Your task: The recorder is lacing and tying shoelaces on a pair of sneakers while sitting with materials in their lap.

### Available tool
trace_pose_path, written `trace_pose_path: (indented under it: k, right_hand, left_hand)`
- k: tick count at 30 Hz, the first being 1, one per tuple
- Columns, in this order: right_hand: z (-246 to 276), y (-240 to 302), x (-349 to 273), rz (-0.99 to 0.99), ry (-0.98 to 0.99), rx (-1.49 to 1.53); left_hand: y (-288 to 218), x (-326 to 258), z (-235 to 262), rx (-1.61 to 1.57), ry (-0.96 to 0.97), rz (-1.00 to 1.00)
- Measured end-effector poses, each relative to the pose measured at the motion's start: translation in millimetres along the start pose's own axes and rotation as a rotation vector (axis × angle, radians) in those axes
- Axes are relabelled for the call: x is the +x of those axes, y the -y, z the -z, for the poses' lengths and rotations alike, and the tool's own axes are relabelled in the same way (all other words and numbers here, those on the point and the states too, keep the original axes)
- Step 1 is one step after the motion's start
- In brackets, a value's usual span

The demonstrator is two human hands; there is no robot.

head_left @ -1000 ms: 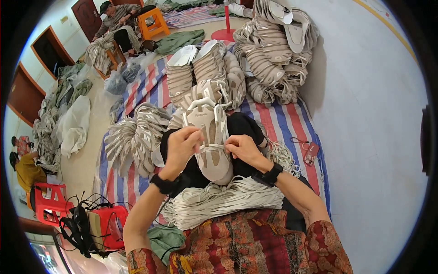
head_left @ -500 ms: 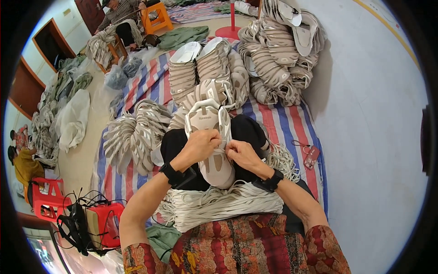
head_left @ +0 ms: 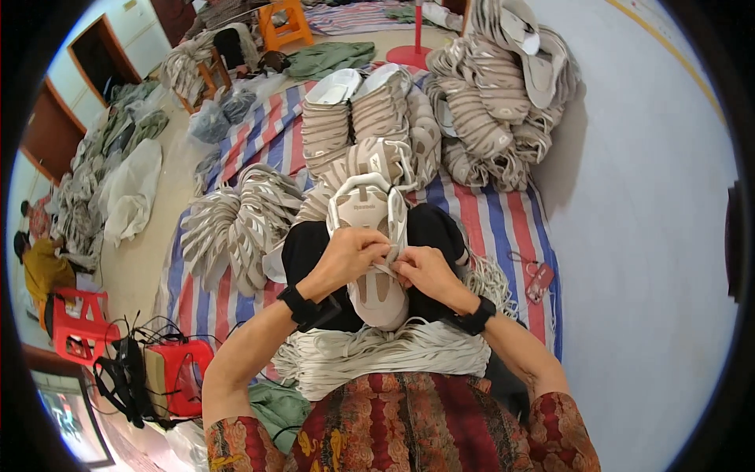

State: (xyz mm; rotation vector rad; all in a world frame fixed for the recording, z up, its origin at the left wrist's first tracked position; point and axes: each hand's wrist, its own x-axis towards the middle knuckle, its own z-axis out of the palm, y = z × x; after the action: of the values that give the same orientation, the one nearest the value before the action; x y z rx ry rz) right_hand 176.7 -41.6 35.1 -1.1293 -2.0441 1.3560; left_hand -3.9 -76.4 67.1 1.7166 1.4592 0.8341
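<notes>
A beige-and-white shoe upper (head_left: 379, 303) lies on my lap between my black-clad knees, its toe end pointing toward me. My left hand (head_left: 355, 256) is closed over its middle, thumb and fingers pinching a pale shoelace at the right-hand eyelet edge. Right beside it, my right hand (head_left: 427, 271) is also closed, with its fingertips at the same lace. The two hands nearly touch, and the fingers hide most of the lace between them. Across my lap, below the toe, rests a thick bundle of white shoelaces (head_left: 385, 354).
Stacked shoe uppers (head_left: 330, 126) stand ahead, with a bigger pile (head_left: 495, 94) by the white wall. Fanned uppers (head_left: 236, 224) lie left on the striped sheet (head_left: 511, 228). A red phone-like object (head_left: 539, 282) lies right. Red stools (head_left: 82, 326) stand left; another person (head_left: 49, 271) sits beyond.
My right hand has come closer to my left, and their fingertips now meet at the eyelet edge. The whole view has shifted slightly; the shoe upper stays on my lap.
</notes>
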Motion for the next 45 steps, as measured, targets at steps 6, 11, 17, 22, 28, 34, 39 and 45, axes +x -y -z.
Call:
trace_pose_path:
  k: [6,11,17,22,28,34,39,45]
  right_hand:
    - [-10,55,17,0.422,-0.057,-0.1]
    - [-40,45,50,0.451,-0.02,-0.17]
    - [-44,45,54,0.405,-0.019,-0.351]
    - [-52,47,57,0.414,-0.094,-0.605]
    - [-30,54,57,0.262,0.053,-0.259]
    - [-23,62,41,0.371,0.087,-0.428]
    - [-21,63,26,0.387,0.14,-0.41]
    - [-16,59,24,0.299,0.201,-0.297]
  left_hand:
    - [35,-29,27,-0.591,-0.552,0.217]
    - [51,-46,6,-0.679,-0.393,0.307]
    - [52,-58,-7,-0.644,-0.292,0.336]
    - [58,-58,-9,-0.643,-0.242,0.284]
    - [49,-67,-11,-0.792,-0.268,0.235]
    - [48,-63,-16,-0.659,-0.246,0.238]
    - [43,-67,-20,-0.574,-0.275,0.279]
    - [36,-66,-21,-0.209,-0.338,0.125]
